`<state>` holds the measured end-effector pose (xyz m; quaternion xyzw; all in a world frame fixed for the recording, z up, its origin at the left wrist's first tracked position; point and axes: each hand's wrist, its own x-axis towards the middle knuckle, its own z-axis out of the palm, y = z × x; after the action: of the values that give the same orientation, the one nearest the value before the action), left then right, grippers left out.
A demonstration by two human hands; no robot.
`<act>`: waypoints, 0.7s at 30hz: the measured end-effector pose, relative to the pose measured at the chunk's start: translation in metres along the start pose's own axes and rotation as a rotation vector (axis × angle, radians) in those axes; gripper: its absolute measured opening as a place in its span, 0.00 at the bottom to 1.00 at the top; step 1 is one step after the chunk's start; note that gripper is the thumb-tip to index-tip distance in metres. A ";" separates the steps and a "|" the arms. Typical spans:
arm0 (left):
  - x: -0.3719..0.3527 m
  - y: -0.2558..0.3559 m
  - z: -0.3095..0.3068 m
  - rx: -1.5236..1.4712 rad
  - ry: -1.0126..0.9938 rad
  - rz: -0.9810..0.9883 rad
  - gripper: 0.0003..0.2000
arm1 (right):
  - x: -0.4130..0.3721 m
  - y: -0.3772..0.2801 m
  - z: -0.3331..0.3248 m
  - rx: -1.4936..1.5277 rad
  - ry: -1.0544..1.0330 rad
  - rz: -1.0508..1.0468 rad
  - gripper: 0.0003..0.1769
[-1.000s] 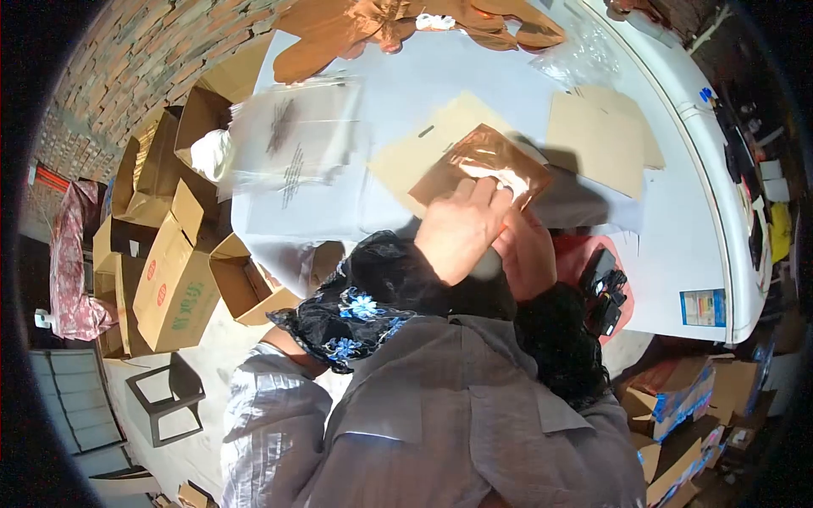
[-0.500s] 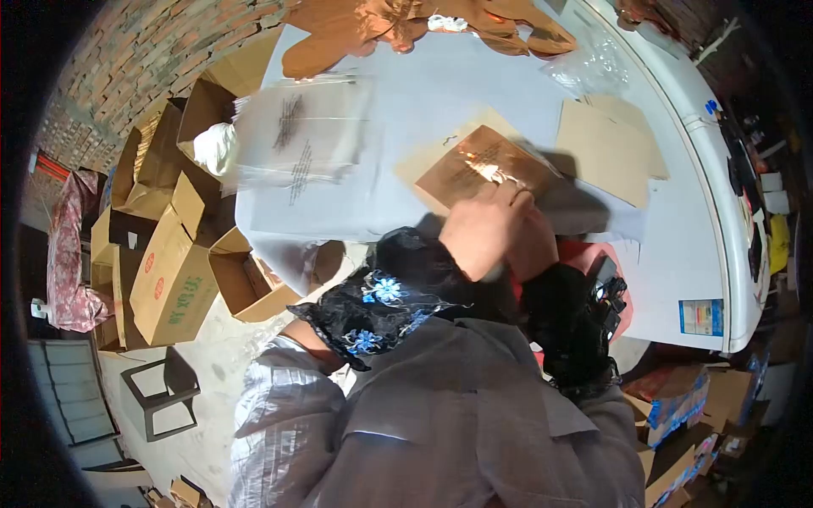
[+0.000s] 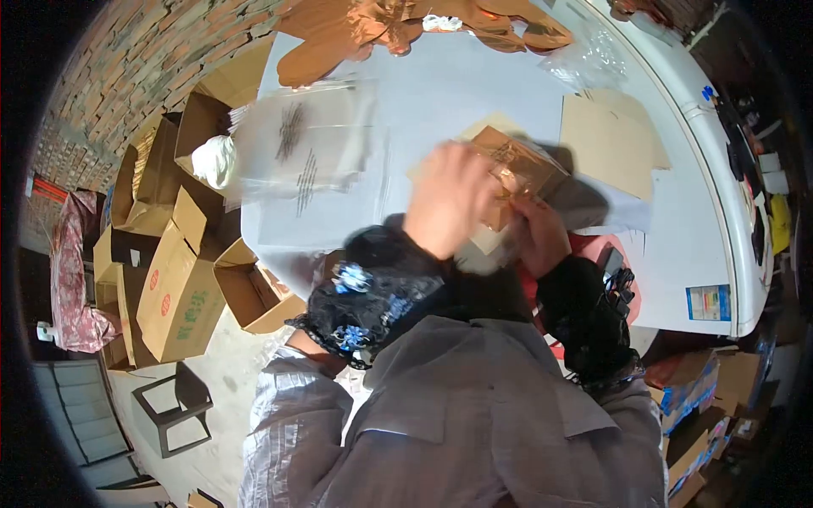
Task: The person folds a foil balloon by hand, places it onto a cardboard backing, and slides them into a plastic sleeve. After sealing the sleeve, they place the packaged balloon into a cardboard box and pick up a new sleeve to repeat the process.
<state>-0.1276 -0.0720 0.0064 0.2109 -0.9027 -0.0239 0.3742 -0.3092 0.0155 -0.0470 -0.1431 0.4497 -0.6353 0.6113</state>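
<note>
A brown garment in a clear plastic bag (image 3: 529, 165) lies tilted on a beige card on the white table. My left hand (image 3: 451, 199) is at the bag's left side, fingers apart and smeared by motion, over the card's left part. At the bag's lower edge, my right hand (image 3: 540, 234) pinches the plastic between thumb and fingers. Both wrists wear black lace sleeves, the left one with blue flowers. Beige cards (image 3: 605, 144) lie to the right of the bag. On the left of the table is a stack of clear plastic bags (image 3: 318, 135) with dark print.
Brown fabric pieces (image 3: 339, 42) lie along the table's far edge, near crumpled clear plastic (image 3: 593, 63). Cardboard boxes (image 3: 178, 288) stand left of the table, with a dark stool (image 3: 174, 408) on the floor. Under the right forearm is a red seat (image 3: 622, 254). More boxes fill the lower right.
My left hand has moved left and up, away from my right hand, and its fingers have spread. The bagged garment has turned and shifted slightly right. My right hand stays at its lower edge.
</note>
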 end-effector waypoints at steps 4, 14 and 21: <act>-0.009 -0.057 0.005 -0.063 -0.056 -0.507 0.15 | -0.015 -0.011 0.033 -0.003 0.140 0.004 0.10; -0.005 -0.053 0.013 0.026 -0.130 -0.341 0.16 | -0.002 0.006 -0.005 0.071 0.016 -0.034 0.10; -0.011 -0.041 0.015 -0.020 -0.137 -0.312 0.16 | -0.023 0.002 0.048 0.023 0.239 -0.103 0.12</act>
<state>-0.1159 -0.1070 -0.0203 0.3426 -0.8822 -0.1052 0.3055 -0.2682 0.0178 -0.0136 -0.0823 0.5043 -0.6834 0.5214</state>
